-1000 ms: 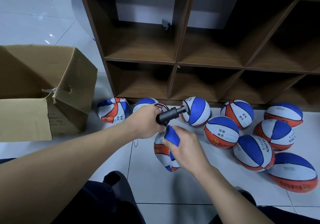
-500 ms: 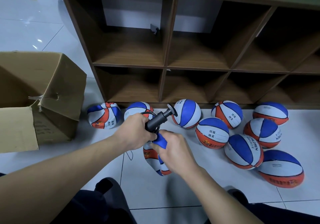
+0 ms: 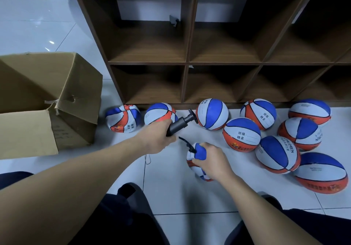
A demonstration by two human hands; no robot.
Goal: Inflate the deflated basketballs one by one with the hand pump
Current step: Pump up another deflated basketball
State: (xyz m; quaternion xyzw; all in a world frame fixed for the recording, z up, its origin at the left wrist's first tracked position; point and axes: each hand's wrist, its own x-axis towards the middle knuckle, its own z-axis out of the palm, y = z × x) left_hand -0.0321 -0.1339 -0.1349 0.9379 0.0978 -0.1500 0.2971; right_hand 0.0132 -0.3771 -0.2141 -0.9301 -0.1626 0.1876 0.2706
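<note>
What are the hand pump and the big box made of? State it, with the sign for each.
Black cylindrical hand pump: likely plastic, matte, with a dull even sheen. Brown open box: corrugated cardboard, creased, torn at the flap.

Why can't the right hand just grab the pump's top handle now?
Probably not yet: the right hand is full, squeezing the flat ball. The way to the pump handle looks free, but the right hand must let go first, while the left hand holds the pump's barrel.

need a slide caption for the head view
Left hand holds the hand pump, right hand steadies a limp basketball on the floor before a wooden shelf.
</note>
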